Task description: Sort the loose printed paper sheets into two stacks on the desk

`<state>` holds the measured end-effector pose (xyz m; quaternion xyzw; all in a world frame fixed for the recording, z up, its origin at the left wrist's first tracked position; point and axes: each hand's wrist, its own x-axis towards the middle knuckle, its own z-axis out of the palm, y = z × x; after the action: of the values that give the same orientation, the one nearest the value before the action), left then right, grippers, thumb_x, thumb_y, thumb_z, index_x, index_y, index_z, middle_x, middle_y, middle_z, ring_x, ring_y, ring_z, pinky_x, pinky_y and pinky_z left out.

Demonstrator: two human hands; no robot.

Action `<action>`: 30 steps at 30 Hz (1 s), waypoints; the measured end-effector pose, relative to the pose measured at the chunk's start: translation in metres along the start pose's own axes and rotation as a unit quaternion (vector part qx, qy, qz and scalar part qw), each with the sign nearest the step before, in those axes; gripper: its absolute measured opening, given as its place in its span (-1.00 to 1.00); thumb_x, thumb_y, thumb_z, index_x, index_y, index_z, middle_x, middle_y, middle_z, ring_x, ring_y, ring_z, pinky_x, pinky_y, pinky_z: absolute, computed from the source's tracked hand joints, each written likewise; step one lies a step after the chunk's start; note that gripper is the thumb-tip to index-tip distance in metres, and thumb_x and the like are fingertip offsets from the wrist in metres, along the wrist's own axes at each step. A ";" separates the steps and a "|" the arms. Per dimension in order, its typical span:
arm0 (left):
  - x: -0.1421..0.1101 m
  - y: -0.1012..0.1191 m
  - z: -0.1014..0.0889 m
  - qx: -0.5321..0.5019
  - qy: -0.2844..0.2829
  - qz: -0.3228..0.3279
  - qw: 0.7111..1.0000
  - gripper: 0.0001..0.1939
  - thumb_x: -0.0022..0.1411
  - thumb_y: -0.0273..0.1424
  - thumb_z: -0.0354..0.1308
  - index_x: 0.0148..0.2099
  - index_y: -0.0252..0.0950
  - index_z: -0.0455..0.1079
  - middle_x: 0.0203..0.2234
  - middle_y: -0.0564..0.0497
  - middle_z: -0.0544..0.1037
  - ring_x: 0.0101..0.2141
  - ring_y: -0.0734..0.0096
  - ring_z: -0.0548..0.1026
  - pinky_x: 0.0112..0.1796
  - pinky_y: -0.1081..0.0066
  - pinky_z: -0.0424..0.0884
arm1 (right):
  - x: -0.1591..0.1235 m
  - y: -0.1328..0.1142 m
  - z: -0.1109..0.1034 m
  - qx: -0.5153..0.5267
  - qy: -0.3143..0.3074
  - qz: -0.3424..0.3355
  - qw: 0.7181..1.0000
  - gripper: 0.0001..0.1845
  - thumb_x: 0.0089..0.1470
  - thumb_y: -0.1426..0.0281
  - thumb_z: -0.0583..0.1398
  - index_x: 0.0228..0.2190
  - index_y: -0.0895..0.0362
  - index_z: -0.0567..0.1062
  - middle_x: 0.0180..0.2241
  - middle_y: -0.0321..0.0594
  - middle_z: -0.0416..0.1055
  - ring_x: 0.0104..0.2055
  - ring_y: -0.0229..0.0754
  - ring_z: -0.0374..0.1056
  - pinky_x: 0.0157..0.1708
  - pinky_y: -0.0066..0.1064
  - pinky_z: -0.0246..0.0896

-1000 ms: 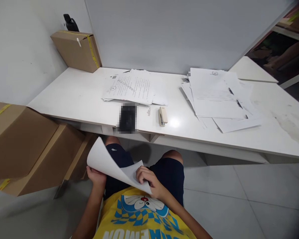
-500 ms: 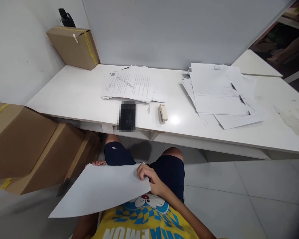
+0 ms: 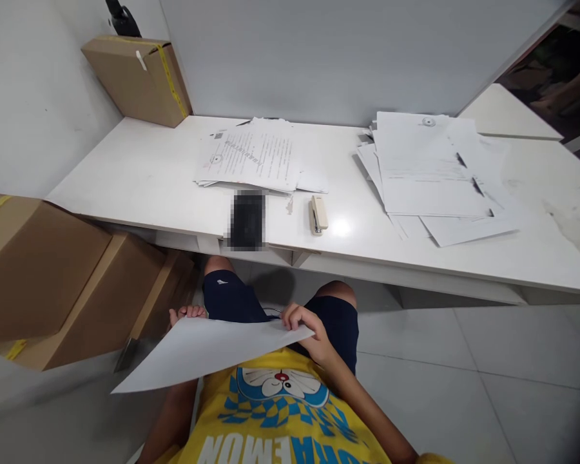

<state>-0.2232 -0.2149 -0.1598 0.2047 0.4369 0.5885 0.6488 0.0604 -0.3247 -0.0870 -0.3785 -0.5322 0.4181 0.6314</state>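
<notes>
Above my lap I hold a white sheet of paper [image 3: 207, 354], tilted, its near-left corner hanging low. My left hand [image 3: 187, 313] grips the far-left edge, with fingertips curled over the top and the rest hidden beneath. At the opposite end my right hand [image 3: 307, 325] pinches the sheet's right corner between thumb and fingers. Whether it is one sheet or several I cannot tell. On the desk ahead lie a beige stapler [image 3: 318, 215] and a blurred-out dark object [image 3: 247, 221] at the front edge.
Printed papers [image 3: 251, 154] are stacked on the white desk [image 3: 140, 174], behind the dark object. A looser paper pile [image 3: 430, 167] lies to the right. A cardboard box [image 3: 130, 77] leans at the back left corner. Larger cardboard boxes [image 3: 43, 270] stand on the floor at left.
Both hands still hold the paper. My right hand has moved slightly right and up, and the sheet's near edge has risen, so it appears flatter. The view has shifted a little.
</notes>
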 end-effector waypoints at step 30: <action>0.022 -0.004 0.172 0.186 -0.161 0.085 0.966 -0.39 0.05 0.18 0.27 -0.26 -0.33 0.45 -0.47 -0.01 0.51 -0.51 0.46 0.48 -0.59 0.54 0.31 | -0.050 -0.064 -0.164 -0.195 0.322 0.178 0.909 -0.68 -0.02 0.11 0.35 -0.31 -0.01 0.44 -0.33 -0.20 0.50 -0.30 -0.08 0.44 -0.37 -0.33 0.36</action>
<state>-0.0837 -0.1522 -0.0778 0.4500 0.4094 0.5091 0.6089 0.2266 -0.4000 -0.0703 -0.6968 -0.2944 0.2669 0.5972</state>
